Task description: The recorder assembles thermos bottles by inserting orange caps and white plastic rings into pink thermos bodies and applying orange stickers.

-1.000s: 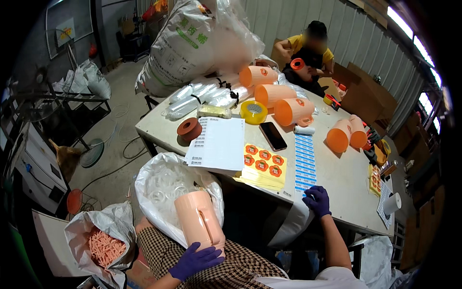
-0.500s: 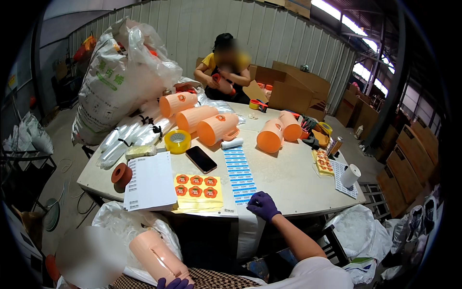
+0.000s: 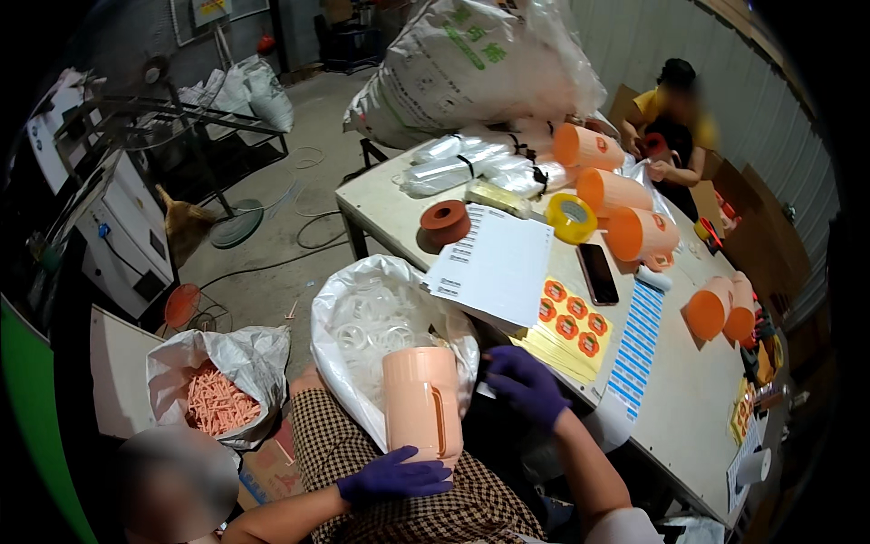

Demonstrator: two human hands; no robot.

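A peach plastic pitcher (image 3: pixel 420 399) rests upright-looking on my lap, its long handle facing right. My left hand (image 3: pixel 396 475), in a purple glove, steadies it with fingers laid across its lower end. My right hand (image 3: pixel 530 385), gloved alike, hovers right of the pitcher, apart from it, near the table edge. Its fingers are bent together; whatever they hold is too small to make out. On the table close by lie a strip of blue-and-white labels (image 3: pixel 639 349) and yellow sheets of red flower-shaped stickers (image 3: pixel 573 326).
Left of the pitcher a white sack (image 3: pixel 326 317) holds clear plastic rings; another sack (image 3: pixel 263 349) holds pink sticks. White sheets (image 3: pixel 494 263), yellow tape (image 3: pixel 571 218), a phone (image 3: pixel 597 274) and more pitchers (image 3: pixel 642 234) occupy the table (image 3: pixel 671 426). A co-worker (image 3: pixel 671 127) sits beyond.
The view has swung left and down. My right hand has left the label strip and come near the pitcher. The pitcher now stands straighter on my lap, with my left hand more fully visible.
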